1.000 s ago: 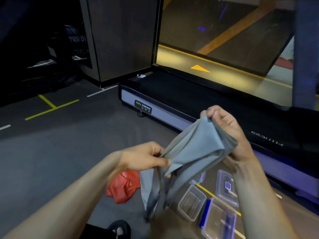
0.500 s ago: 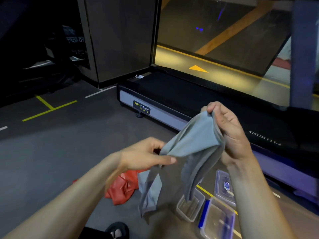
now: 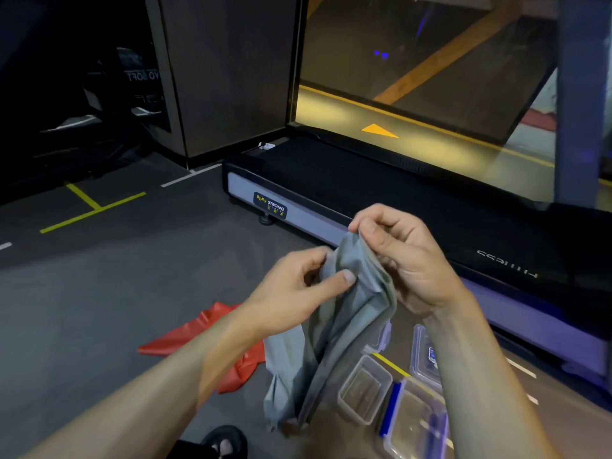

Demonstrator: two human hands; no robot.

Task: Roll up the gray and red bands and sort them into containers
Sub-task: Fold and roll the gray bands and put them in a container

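Note:
A gray band (image 3: pixel 334 329) hangs in loose folds in front of me, its lower end near the floor. My left hand (image 3: pixel 298 293) pinches it with thumb and fingers a little below the top. My right hand (image 3: pixel 404 263) pinches its upper edge between thumb and fingertips. A red band (image 3: pixel 205 339) lies crumpled on the floor behind my left forearm. A clear open container (image 3: pixel 364 389) sits on the floor under the band, to the right.
A clear lid with a blue clip (image 3: pixel 410 422) and another lid (image 3: pixel 425 356) lie beside the container. A low black treadmill deck (image 3: pixel 364 190) runs across the floor ahead. My sandalled foot (image 3: pixel 225 442) shows at the bottom edge.
Both hands have come closer together, gathering the gray band from a spread sheet into a narrower bunch. My left hand moved up and right toward the right hand.

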